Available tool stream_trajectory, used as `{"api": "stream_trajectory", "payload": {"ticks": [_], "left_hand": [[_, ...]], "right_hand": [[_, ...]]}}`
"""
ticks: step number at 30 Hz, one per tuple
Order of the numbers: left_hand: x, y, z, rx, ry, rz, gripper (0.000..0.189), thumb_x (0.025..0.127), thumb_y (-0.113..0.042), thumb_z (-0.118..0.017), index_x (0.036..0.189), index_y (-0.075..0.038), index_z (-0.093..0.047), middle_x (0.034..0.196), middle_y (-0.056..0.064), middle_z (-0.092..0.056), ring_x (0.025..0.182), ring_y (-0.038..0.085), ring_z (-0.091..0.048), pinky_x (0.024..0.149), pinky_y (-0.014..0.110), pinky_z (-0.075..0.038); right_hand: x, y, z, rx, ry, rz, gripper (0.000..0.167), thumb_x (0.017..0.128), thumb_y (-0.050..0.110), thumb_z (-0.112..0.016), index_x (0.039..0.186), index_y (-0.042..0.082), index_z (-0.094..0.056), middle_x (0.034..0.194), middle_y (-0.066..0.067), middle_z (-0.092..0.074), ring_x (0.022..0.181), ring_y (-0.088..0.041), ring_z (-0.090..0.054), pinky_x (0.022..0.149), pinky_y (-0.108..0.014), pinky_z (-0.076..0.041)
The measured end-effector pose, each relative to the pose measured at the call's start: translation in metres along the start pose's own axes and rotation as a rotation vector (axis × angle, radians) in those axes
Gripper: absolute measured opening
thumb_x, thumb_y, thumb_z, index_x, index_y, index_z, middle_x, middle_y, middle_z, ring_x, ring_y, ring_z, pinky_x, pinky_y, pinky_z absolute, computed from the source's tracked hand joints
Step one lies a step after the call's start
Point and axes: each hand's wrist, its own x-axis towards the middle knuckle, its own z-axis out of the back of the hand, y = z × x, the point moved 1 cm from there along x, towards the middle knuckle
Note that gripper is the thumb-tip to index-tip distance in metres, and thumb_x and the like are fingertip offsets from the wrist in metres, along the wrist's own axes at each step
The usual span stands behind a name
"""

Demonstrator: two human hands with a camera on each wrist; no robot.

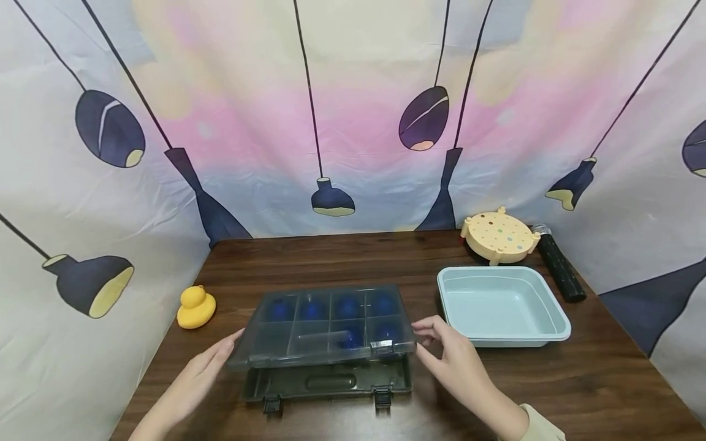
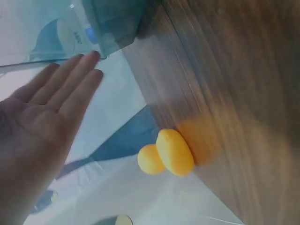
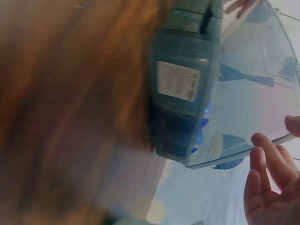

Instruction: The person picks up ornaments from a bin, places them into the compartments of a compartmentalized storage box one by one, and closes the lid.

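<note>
A dark, see-through compartment box stands on the table, its clear lid (image 1: 320,352) raised at the front and tilted over the base (image 1: 331,383). Through the lid show several blue round things (image 1: 347,304), each in its own compartment. My left hand (image 1: 190,380) is at the lid's left edge with fingers straight; the left wrist view shows its fingertips by the box's corner. On the other side, my right hand (image 1: 455,361) has thumb and gently bent fingertips along the lid's right edge. A white label (image 3: 178,80) sticks to the box's side.
A yellow rubber duck (image 1: 195,307) sits to the left. On the right stands a pale blue tray (image 1: 504,340). Behind it are a cream spotted round toy (image 1: 500,237) and a black microphone (image 1: 559,266). A printed cloth (image 1: 364,122) hangs behind the table.
</note>
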Motion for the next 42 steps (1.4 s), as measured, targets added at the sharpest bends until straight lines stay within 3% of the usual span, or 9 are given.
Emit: {"api": "stream_trajectory", "payload": {"ticks": [5, 11, 14, 18, 23, 30, 36, 42], "left_hand": [[-0.016, 0.002, -0.006, -0.009, -0.001, 0.052, 0.052, 0.103, -0.035, -0.045, 0.146, -0.005, -0.041, 0.143, 0.020, -0.044, 0.126, 0.038, -0.046, 0.093, 0.049, -0.048], [-0.019, 0.005, -0.017, -0.022, 0.007, 0.164, 0.076, 0.087, -0.045, -0.069, 0.146, -0.006, -0.040, 0.141, 0.024, -0.044, 0.123, 0.042, -0.047, 0.084, 0.043, -0.054], [-0.020, 0.006, -0.023, 0.010, 0.000, 0.161, 0.080, 0.083, -0.046, -0.073, 0.143, -0.001, -0.043, 0.141, 0.025, -0.044, 0.121, 0.042, -0.049, 0.089, 0.047, -0.052], [-0.022, 0.007, -0.030, 0.087, 0.010, 0.119, 0.083, 0.080, -0.043, -0.077, 0.139, 0.005, -0.045, 0.136, 0.027, -0.048, 0.117, 0.041, -0.053, 0.091, 0.051, -0.048], [-0.022, 0.007, -0.034, 0.132, 0.003, 0.141, 0.083, 0.078, -0.041, -0.079, 0.138, 0.007, -0.045, 0.125, 0.025, -0.057, 0.110, 0.038, -0.058, 0.087, 0.053, -0.050], [-0.018, 0.006, -0.038, 0.094, 0.006, 0.227, 0.080, 0.089, -0.050, -0.065, 0.140, 0.007, -0.042, 0.123, 0.026, -0.058, 0.106, 0.038, -0.059, 0.082, 0.052, -0.052], [-0.019, 0.005, -0.043, 0.095, -0.019, 0.194, 0.079, 0.088, -0.044, -0.069, 0.139, 0.010, -0.042, 0.124, 0.029, -0.057, 0.101, 0.036, -0.062, 0.079, 0.048, -0.055], [-0.018, 0.004, -0.046, 0.110, -0.040, 0.198, 0.081, 0.086, -0.044, -0.071, 0.138, 0.011, -0.043, 0.119, 0.026, -0.060, 0.099, 0.035, -0.063, 0.078, 0.048, -0.055]], "right_hand": [[-0.011, -0.002, 0.001, 0.065, 0.055, 0.014, 0.033, 0.084, 0.006, -0.073, 0.111, 0.023, -0.063, 0.103, 0.017, -0.068, 0.081, 0.000, -0.062, 0.067, -0.023, -0.053], [-0.026, -0.004, 0.001, 0.126, 0.146, -0.077, 0.021, 0.095, 0.023, -0.064, 0.115, 0.028, -0.063, 0.105, 0.017, -0.068, 0.086, -0.003, -0.064, 0.065, -0.024, -0.053], [-0.031, -0.005, 0.000, 0.079, 0.178, -0.116, 0.023, 0.093, 0.037, -0.065, 0.115, 0.032, -0.062, 0.103, 0.020, -0.065, 0.085, -0.002, -0.062, 0.066, -0.026, -0.053], [-0.036, -0.008, -0.004, -0.052, 0.210, -0.122, 0.038, 0.081, 0.056, -0.070, 0.112, 0.038, -0.060, 0.097, 0.021, -0.058, 0.083, -0.002, -0.057, 0.066, -0.027, -0.051], [-0.038, -0.012, -0.009, -0.136, 0.217, -0.022, 0.043, 0.077, 0.060, -0.072, 0.111, 0.037, -0.058, 0.103, 0.022, -0.055, 0.089, -0.002, -0.054, 0.070, -0.026, -0.051], [-0.034, -0.011, -0.011, -0.177, 0.179, 0.056, 0.041, 0.078, 0.060, -0.070, 0.110, 0.035, -0.063, 0.117, 0.022, -0.051, 0.109, 0.000, -0.049, 0.082, -0.032, -0.053], [-0.031, -0.007, -0.014, -0.171, 0.235, 0.162, 0.031, 0.083, 0.046, -0.074, 0.111, 0.034, -0.067, 0.136, 0.010, -0.050, 0.123, -0.008, -0.043, 0.089, -0.039, -0.051], [-0.031, -0.005, -0.015, -0.194, 0.259, 0.289, 0.028, 0.084, 0.035, -0.075, 0.111, 0.028, -0.070, 0.135, 0.008, -0.053, 0.127, -0.015, -0.045, 0.095, -0.045, -0.048]]}}
